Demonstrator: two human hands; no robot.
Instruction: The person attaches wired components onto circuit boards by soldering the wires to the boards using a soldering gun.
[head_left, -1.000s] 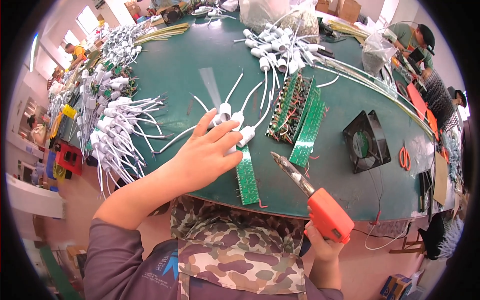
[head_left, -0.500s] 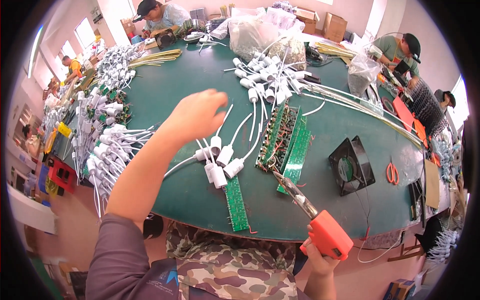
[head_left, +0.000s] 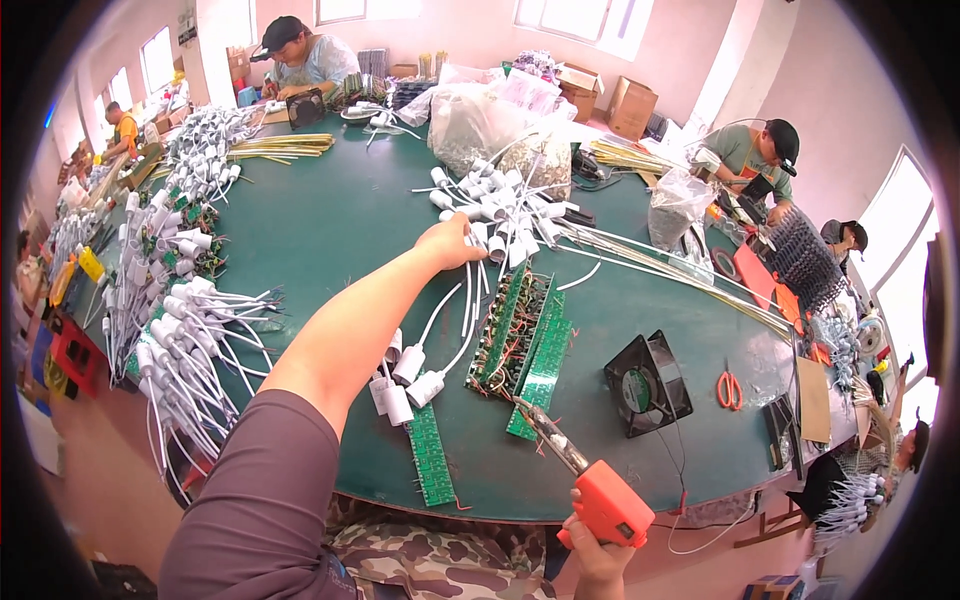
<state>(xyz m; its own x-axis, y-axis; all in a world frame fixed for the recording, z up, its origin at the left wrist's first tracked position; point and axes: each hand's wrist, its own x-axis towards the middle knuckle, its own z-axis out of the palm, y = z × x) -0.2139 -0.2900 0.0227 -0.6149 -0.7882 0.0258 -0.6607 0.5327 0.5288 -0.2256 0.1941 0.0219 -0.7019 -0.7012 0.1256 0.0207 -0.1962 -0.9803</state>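
Observation:
My left hand (head_left: pixel 447 245) reaches out to the near edge of a pile of white cylindrical housings with cables (head_left: pixel 500 195). Its fingers curl against a white cylindrical housing (head_left: pixel 479 234), partly hiding it. My right hand (head_left: pixel 598 560) grips a red-handled soldering gun (head_left: pixel 612 503) low at the front edge. The gun's metal tip points at a bundle of green circuit boards (head_left: pixel 515 325) packed with parts and wires. Another long green board strip (head_left: pixel 543 375) leans beside the bundle. Below my left forearm, several white housings (head_left: pixel 397 402) lie by a separate green board strip (head_left: pixel 430 455).
A black fan (head_left: pixel 648 385) and orange-handled scissors (head_left: pixel 729 390) lie to the right. Many white cabled housings (head_left: pixel 195 325) are heaped along the left. Plastic bags (head_left: pixel 470 125) stand at the back. Co-workers sit at the far left (head_left: pixel 300 65) and far right (head_left: pixel 750 150).
My left hand has moved forward to the pile of white housings. My right hand still holds the soldering gun, tip by the boards. The whole view has shifted, showing more of the room's back.

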